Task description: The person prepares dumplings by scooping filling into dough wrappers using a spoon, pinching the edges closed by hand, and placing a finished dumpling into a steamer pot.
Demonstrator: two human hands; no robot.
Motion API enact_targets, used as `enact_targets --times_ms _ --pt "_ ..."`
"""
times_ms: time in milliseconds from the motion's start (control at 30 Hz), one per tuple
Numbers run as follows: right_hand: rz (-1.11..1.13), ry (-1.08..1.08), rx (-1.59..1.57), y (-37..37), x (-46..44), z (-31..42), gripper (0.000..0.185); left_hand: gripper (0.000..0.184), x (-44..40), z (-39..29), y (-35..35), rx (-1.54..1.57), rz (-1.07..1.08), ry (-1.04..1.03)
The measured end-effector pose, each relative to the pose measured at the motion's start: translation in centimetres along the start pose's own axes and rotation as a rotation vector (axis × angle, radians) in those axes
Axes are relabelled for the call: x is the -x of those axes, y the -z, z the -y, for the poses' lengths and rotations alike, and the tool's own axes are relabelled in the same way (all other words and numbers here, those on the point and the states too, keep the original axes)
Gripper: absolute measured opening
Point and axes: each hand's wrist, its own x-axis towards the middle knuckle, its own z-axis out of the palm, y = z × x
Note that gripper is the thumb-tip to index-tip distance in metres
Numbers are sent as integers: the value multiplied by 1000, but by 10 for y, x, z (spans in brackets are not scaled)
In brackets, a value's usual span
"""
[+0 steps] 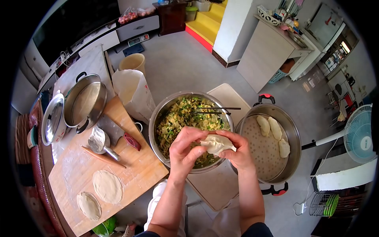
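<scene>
Between my left hand (184, 149) and my right hand (239, 151) is a pale, filled dumpling (218, 144). The fingers of both hands pinch its folded edge. They hold it above a steel bowl (154, 138) of chopped green and yellow filling (177, 118). Two dark chopsticks (221, 108) rest across the bowl's right side. Right of my hands, a steamer pot (294, 158) has a perforated bottom, where three finished dumplings (275, 128) lie. On the wooden board (146, 173) at left are a rolled dough round (107, 186) and a smaller folded-looking dough piece (89, 205).
A rolling pin (103, 157), a floury metal scoop (98, 140) and a cleaver with a red handle (132, 142) lie on the board. Behind it are a steel pot (102, 94), a lid (53, 118) and a flour sack (140, 94). A fan (358, 134) stands at right.
</scene>
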Motion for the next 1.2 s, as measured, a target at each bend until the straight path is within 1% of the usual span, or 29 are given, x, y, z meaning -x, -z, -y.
enact_targets --times_ms 67,133,233,267,367,467,533,633,667,767,833,967,1067,1167,1200 --pt "12 33 35 0 -1 1 62 29 -1 1 -2 104 20 -30" --pt "39 77 76 -1 -3 3 62 30 0 3 2 48 44 -27" --pt "44 85 147 -3 -2 6 61 29 3 7 9 -73 73 -27" --pt "45 72 169 -4 -3 7 61 28 3 8 10 -118 82 -29" --pt "45 48 216 -6 -2 9 60 26 2 11 16 -263 99 -142" --pt "22 14 208 -8 -2 9 61 26 2 8 13 -321 61 -156" --pt "-32 -49 186 -8 0 10 64 30 -2 2 9 -290 61 -163" --pt "-68 -58 86 -9 -1 11 64 34 -3 -1 6 -284 44 -147" --pt "-66 -72 111 -9 -1 11 64 35 -3 -1 6 -289 35 -137" --pt "-51 -95 183 -9 -1 12 61 31 -3 6 10 -185 73 -107" --pt "-20 -77 225 -11 -1 13 57 26 -3 6 14 -197 107 -56" --pt "0 -110 253 -11 -1 14 57 15 -3 8 16 -227 139 4" --pt "11 -168 221 -15 -2 19 57 12 -4 5 16 -394 119 -112" --pt "-14 -240 115 -16 -2 20 58 18 -4 2 15 -533 108 -164" --pt "-14 -242 91 -15 -1 19 58 20 -5 0 13 -502 88 -163"
